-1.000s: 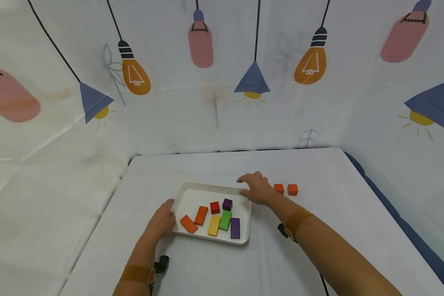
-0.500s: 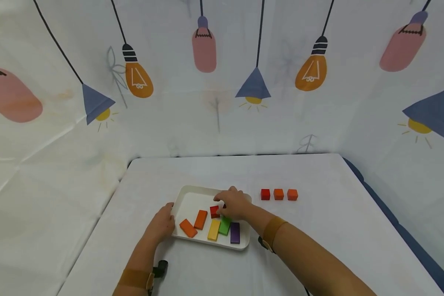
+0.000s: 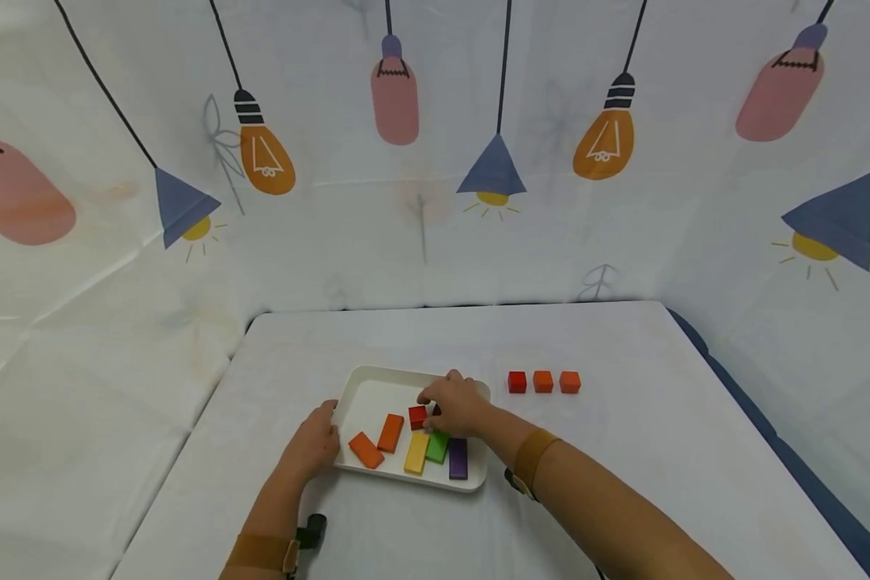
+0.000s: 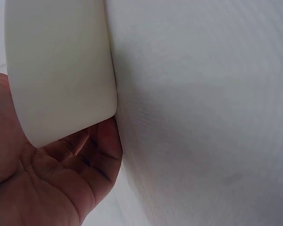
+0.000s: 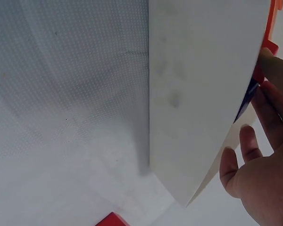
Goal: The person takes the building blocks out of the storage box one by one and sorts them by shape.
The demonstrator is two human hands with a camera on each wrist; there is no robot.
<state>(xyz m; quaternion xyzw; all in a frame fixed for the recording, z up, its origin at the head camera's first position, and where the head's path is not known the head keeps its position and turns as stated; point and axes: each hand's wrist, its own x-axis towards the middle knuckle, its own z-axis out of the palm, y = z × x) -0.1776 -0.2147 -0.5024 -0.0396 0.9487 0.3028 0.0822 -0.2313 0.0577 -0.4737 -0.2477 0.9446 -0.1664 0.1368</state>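
A white tray (image 3: 362, 395) lies on the table, tilted slightly in the head view. My left hand (image 3: 315, 439) holds its left end; in the left wrist view the fingers (image 4: 106, 155) curl under the tray's corner. Inside the tray, my right hand (image 3: 461, 405) has thumb and index finger about a red cube (image 3: 416, 417), which shows between them in the right wrist view. A dark purple cube (image 3: 437, 410) is mostly hidden behind that hand. Close by lie a yellow block (image 3: 416, 453), a green block (image 3: 437, 447) and a purple block (image 3: 458, 459).
Two orange blocks (image 3: 390, 432) lie in the tray's left half. Right of the tray, a red cube (image 3: 517, 382) and two orange cubes (image 3: 543, 382) stand in a row on the white table (image 3: 587, 459). Behind it hangs a lamp-patterned cloth (image 3: 420, 225).
My right hand has come from beyond the tray's right rim, near the cube row, leftward over the tray to the red and purple cubes. My left hand keeps its hold on the tray.
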